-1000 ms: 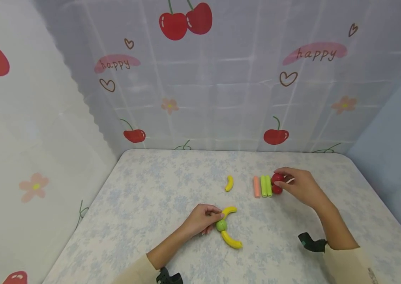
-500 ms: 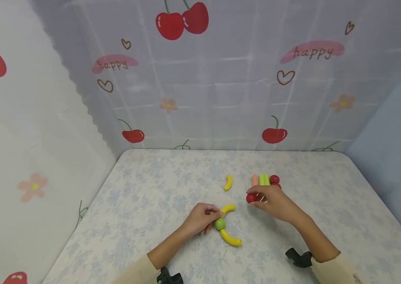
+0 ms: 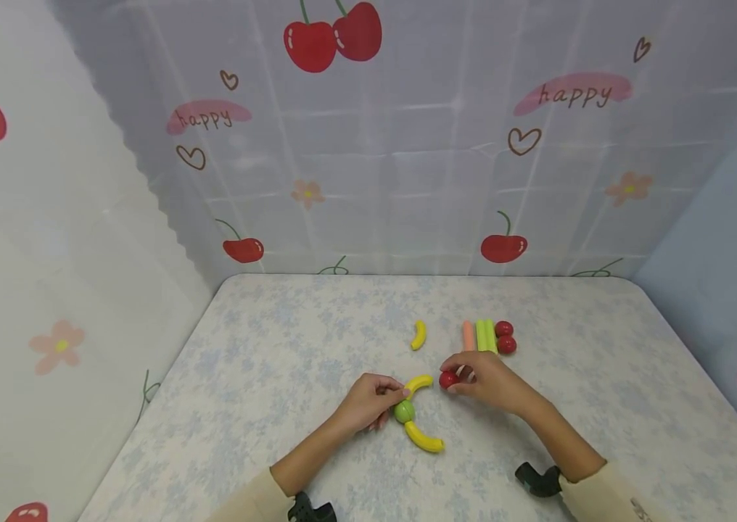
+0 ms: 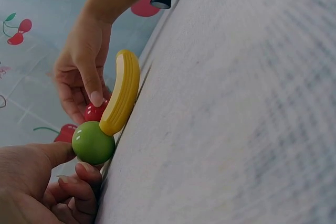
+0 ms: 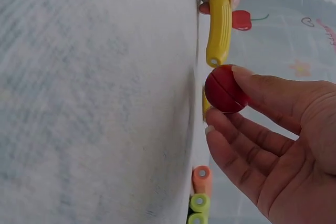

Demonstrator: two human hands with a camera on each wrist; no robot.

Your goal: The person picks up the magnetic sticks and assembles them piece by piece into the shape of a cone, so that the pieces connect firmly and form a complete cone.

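My left hand (image 3: 368, 402) pinches the inner end of a yellow curved magnetic rod (image 3: 419, 382), right beside a green ball (image 3: 404, 412). From that ball a second yellow curved rod (image 3: 424, 439) reaches toward the near right. In the left wrist view the green ball (image 4: 93, 142) covers part of the thumb. A red ball (image 5: 227, 88) with a seam is pinched between the thumb and fingertips of my right hand (image 3: 492, 380). It is just off the free end of the upper yellow rod, with a small gap between them in the head view.
Behind my right hand lie a pink straight rod (image 3: 468, 335), two light-green rods (image 3: 485, 333) and two red balls (image 3: 505, 337) in a row. A shorter yellow curved rod (image 3: 418, 335) lies alone farther back. A cherry-print curtain (image 3: 368, 159) borders the table (image 3: 264, 348).
My right hand has taken a red ball from the right-hand group and carried it left and nearer, to the yellow rod. The left hand has kept its hold almost unmoved.
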